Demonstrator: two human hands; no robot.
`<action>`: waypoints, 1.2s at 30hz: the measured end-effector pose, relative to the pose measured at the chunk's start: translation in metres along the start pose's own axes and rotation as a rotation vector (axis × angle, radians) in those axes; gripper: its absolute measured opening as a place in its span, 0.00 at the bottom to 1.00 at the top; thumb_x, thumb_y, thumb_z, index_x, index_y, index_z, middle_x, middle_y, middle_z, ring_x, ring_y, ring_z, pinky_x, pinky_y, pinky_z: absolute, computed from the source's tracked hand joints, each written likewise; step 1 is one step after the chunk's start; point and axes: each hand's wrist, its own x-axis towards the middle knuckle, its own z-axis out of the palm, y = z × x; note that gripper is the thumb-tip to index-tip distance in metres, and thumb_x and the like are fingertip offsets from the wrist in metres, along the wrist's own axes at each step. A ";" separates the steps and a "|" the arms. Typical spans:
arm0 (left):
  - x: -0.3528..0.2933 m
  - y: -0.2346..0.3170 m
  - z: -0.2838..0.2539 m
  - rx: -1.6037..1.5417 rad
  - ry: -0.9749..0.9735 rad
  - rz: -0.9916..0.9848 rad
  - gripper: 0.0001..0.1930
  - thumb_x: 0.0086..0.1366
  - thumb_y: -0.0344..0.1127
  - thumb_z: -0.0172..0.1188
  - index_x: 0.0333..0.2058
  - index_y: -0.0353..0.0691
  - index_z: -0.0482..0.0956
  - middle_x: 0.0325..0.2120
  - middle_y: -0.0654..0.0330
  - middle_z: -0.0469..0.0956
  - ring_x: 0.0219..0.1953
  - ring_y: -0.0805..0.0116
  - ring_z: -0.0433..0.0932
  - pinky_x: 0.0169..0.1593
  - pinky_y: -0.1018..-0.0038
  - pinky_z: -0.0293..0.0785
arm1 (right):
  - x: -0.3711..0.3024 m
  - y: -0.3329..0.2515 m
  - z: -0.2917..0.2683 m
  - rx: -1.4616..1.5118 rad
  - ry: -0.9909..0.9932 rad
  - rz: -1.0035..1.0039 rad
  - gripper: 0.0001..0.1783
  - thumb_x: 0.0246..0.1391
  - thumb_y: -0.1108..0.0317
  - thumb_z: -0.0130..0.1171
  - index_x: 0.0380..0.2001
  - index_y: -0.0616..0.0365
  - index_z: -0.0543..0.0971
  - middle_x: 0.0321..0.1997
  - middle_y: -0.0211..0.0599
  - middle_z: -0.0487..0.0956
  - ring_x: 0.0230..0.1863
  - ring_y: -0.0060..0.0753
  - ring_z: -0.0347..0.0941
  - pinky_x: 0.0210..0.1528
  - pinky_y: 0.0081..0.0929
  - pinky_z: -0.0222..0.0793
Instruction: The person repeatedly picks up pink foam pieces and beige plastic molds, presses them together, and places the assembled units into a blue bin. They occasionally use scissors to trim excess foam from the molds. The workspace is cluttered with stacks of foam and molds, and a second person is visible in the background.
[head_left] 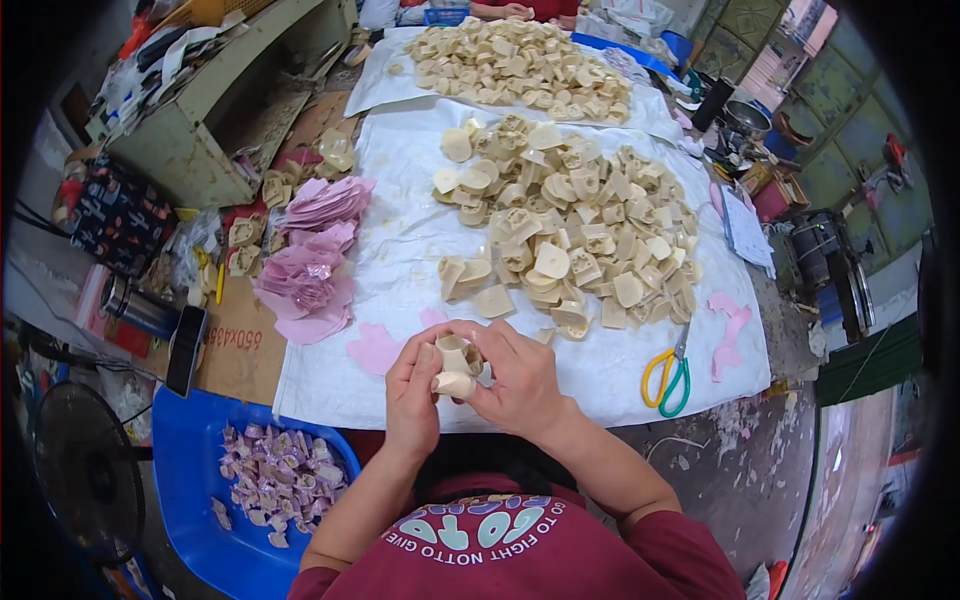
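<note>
Between my two hands, close to the table's front edge, is a cream moulded piece (pixel 456 366) with a hollow opening. My left hand (pixel 411 385) grips its left side, and my right hand (pixel 515 375) has its fingers round the right side. What the piece is for cannot be made out. Just left of my left hand lies a pink sheet scrap (pixel 376 348). Beyond my hands spreads a heap of similar cream pieces (pixel 570 220). Scissors (pixel 668 375) with one yellow and one green handle lie on the white cloth (pixel 400 200), right of my right hand.
Stacked pink sheets (pixel 318 250) lie at the left. A blue tub (pixel 200 520) below holds several pink-wrapped pieces (pixel 280 475). Another cream heap (pixel 520 70) is at the far end, near another person (pixel 525 10). A phone (pixel 185 350) and a fan (pixel 85 470) are at left.
</note>
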 end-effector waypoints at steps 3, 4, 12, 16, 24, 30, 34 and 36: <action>-0.001 -0.010 0.013 -0.063 0.044 -0.022 0.21 0.73 0.46 0.39 0.51 0.37 0.71 0.40 0.60 0.75 0.41 0.72 0.75 0.47 0.74 0.71 | -0.001 0.011 0.012 -0.042 0.103 -0.021 0.21 0.49 0.53 0.63 0.41 0.56 0.79 0.25 0.35 0.76 0.20 0.39 0.74 0.24 0.33 0.70; 0.001 -0.009 0.016 -0.088 0.067 -0.023 0.21 0.74 0.47 0.36 0.50 0.37 0.70 0.42 0.59 0.75 0.44 0.70 0.75 0.50 0.71 0.70 | -0.001 0.011 0.015 -0.041 0.119 -0.025 0.20 0.50 0.53 0.62 0.40 0.56 0.80 0.24 0.35 0.76 0.20 0.38 0.74 0.24 0.33 0.70; 0.020 -0.020 0.013 0.342 0.182 0.196 0.25 0.75 0.53 0.34 0.37 0.38 0.73 0.30 0.63 0.73 0.33 0.75 0.72 0.39 0.76 0.70 | 0.005 0.007 0.015 -0.048 -0.011 0.030 0.19 0.50 0.51 0.62 0.38 0.55 0.81 0.24 0.38 0.81 0.23 0.41 0.78 0.24 0.32 0.70; 0.029 -0.016 0.014 0.251 0.199 0.271 0.23 0.75 0.49 0.34 0.46 0.35 0.71 0.31 0.62 0.73 0.34 0.77 0.71 0.37 0.78 0.69 | 0.011 0.007 0.027 0.126 -0.004 0.239 0.18 0.54 0.55 0.60 0.38 0.60 0.80 0.23 0.40 0.80 0.23 0.38 0.79 0.25 0.31 0.71; 0.027 0.001 0.005 0.390 0.119 0.526 0.20 0.75 0.44 0.36 0.50 0.34 0.69 0.30 0.62 0.72 0.29 0.78 0.66 0.34 0.79 0.65 | 0.033 0.034 0.052 0.951 0.139 0.725 0.21 0.61 0.57 0.45 0.34 0.63 0.81 0.21 0.30 0.76 0.20 0.18 0.68 0.20 0.20 0.61; 0.084 0.054 -0.045 0.686 0.355 0.757 0.17 0.72 0.39 0.42 0.52 0.34 0.68 0.30 0.54 0.73 0.28 0.65 0.71 0.35 0.70 0.69 | 0.041 0.053 0.021 0.818 0.240 0.624 0.24 0.66 0.53 0.42 0.47 0.65 0.75 0.25 0.28 0.74 0.22 0.17 0.67 0.20 0.16 0.61; 0.139 0.121 -0.127 1.080 0.647 0.660 0.20 0.67 0.43 0.54 0.51 0.34 0.70 0.39 0.46 0.76 0.39 0.52 0.76 0.44 0.63 0.71 | 0.030 0.088 -0.030 0.570 0.362 0.578 0.19 0.63 0.61 0.51 0.50 0.63 0.73 0.30 0.29 0.75 0.25 0.19 0.70 0.25 0.16 0.65; 0.168 0.133 -0.175 1.307 0.726 0.644 0.22 0.65 0.48 0.55 0.47 0.34 0.73 0.43 0.44 0.76 0.46 0.45 0.75 0.48 0.59 0.70 | 0.015 0.109 -0.048 0.412 0.391 0.516 0.18 0.61 0.65 0.56 0.50 0.62 0.73 0.33 0.29 0.76 0.28 0.20 0.71 0.30 0.17 0.68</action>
